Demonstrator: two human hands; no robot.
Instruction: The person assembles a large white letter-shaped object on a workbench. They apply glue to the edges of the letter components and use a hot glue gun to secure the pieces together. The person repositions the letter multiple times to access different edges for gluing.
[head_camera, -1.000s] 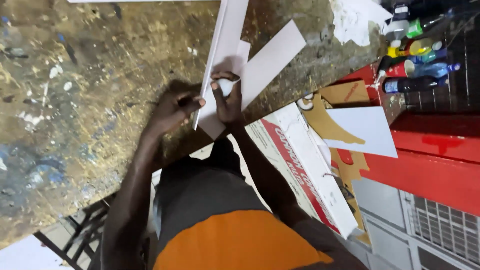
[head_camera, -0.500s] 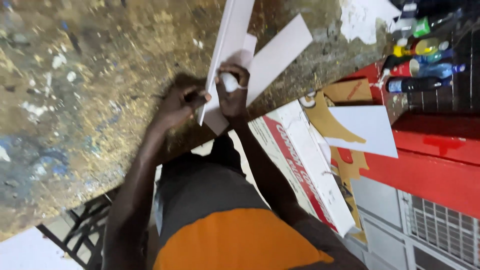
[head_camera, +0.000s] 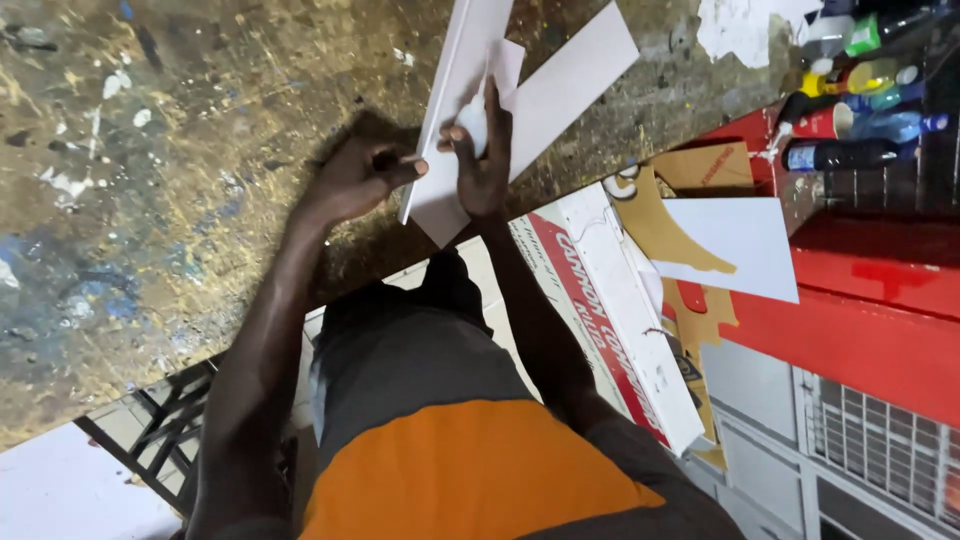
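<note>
Little has been shifted since earlier: the left hand (head_camera: 355, 180) is kept closed on a thin tool against the white strip (head_camera: 455, 105), pinned by the right hand (head_camera: 480, 150), bottles (head_camera: 850, 100) well beyond.

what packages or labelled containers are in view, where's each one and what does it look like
White carton: long flat box right of the person's right hand, white with a red printed band.
Brown cardboard: torn flat piece with small red print, by the red surface.
Bottles: cluster at top right, green, yellow, blue, red and dark, some labelled.
</note>
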